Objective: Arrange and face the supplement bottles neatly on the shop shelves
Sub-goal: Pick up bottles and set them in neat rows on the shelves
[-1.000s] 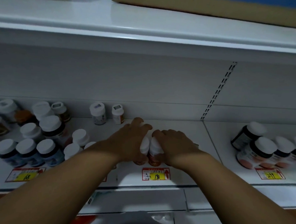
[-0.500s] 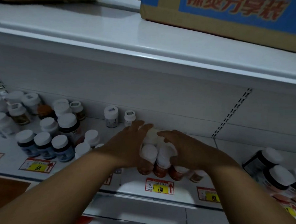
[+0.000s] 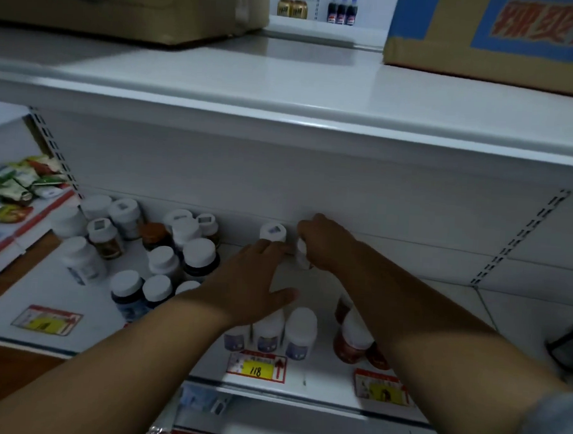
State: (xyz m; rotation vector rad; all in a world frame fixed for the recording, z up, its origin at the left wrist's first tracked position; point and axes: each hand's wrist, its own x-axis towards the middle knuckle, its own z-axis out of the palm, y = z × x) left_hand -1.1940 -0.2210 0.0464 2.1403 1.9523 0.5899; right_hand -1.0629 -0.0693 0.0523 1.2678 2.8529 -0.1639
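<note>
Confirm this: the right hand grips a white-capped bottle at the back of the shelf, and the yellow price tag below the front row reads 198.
Wrong on the number. In the head view the yellow price tag reads 118. The right hand does grip a white-capped bottle at the back of the shelf.

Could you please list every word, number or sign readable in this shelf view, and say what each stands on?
"118": handwritten on the yellow and red price tag at the white shelf's front edge.
Red Chinese characters: on the blue panel of the brown cardboard box up top, cut off and not reliably readable.
Other two yellow price tags: blurred.
Labels on the white-capped supplement bottles: too small to read.
</note>
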